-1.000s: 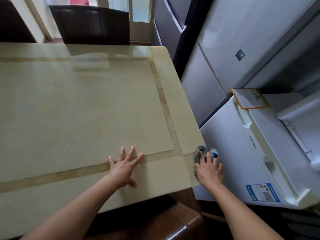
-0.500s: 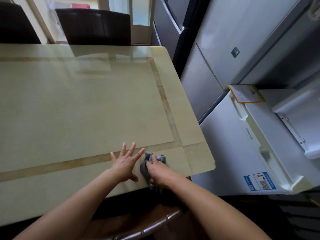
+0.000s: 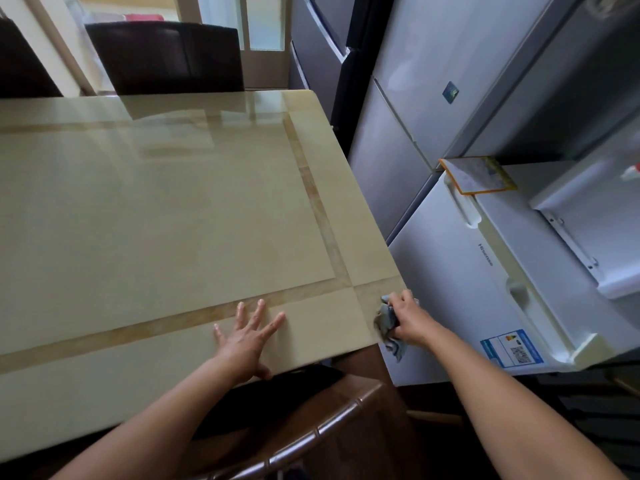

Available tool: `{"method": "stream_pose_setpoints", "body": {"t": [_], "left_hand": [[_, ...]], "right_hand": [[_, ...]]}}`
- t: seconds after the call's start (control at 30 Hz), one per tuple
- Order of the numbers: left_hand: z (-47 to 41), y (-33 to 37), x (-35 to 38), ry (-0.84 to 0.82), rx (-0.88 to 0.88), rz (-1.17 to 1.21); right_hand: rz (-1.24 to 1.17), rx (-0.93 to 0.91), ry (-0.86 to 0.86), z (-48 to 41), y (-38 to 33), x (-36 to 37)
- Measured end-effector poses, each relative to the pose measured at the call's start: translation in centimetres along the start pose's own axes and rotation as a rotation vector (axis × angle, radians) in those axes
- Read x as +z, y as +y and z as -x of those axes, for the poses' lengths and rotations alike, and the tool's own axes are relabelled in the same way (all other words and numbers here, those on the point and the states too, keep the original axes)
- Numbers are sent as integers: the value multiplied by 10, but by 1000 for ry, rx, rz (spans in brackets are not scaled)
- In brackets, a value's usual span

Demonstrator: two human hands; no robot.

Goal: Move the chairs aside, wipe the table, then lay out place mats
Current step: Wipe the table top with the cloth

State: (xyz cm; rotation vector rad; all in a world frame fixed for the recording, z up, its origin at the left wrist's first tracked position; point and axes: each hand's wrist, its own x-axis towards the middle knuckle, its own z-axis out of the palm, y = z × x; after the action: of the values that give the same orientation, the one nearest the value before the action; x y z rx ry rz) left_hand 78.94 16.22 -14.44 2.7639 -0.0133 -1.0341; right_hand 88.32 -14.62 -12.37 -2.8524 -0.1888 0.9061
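A glossy cream table (image 3: 156, 220) with tan inlay bands fills the left and middle of the view. My left hand (image 3: 247, 336) lies flat on it near the front edge, fingers spread. At the table's near right corner my right hand (image 3: 407, 318) grips a crumpled grey-blue cloth (image 3: 386, 322), which hangs partly over the edge. A dark chair (image 3: 166, 57) stands at the far side. The wooden back of another chair (image 3: 311, 427) is just below me, under the front edge.
Tall grey fridges (image 3: 433, 81) and a low white freezer (image 3: 485, 271) stand close along the table's right side, leaving a narrow gap. A yellow-edged card (image 3: 478, 174) lies on the freezer. A second dark chair (image 3: 20, 64) is at the far left.
My right hand has swept the cloth from beside my left hand back out to the table's near right corner. My left hand stays pressed in place.
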Motion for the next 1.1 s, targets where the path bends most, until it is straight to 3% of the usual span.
{"method": "stream_pose_setpoints", "body": {"t": [0.37, 0.57, 0.77, 0.9, 1.0, 1.1], "left_hand": [[0, 3, -2, -1, -17, -12], [5, 24, -22, 17, -49, 76], [23, 112, -49, 331, 164, 571], [56, 176, -64, 240, 450, 1019], [80, 216, -60, 224, 644, 973], [106, 244, -42, 213, 696, 893]], "right_hand": [[-118, 40, 86, -7, 25, 1], [-262, -20, 273, 13, 7, 8], [-510, -140, 461, 56, -18, -8], [-624, -93, 568, 118, -20, -11], [-615, -17, 676, 178, -12, -4], [-612, 52, 754, 229, 1, 16]]}}
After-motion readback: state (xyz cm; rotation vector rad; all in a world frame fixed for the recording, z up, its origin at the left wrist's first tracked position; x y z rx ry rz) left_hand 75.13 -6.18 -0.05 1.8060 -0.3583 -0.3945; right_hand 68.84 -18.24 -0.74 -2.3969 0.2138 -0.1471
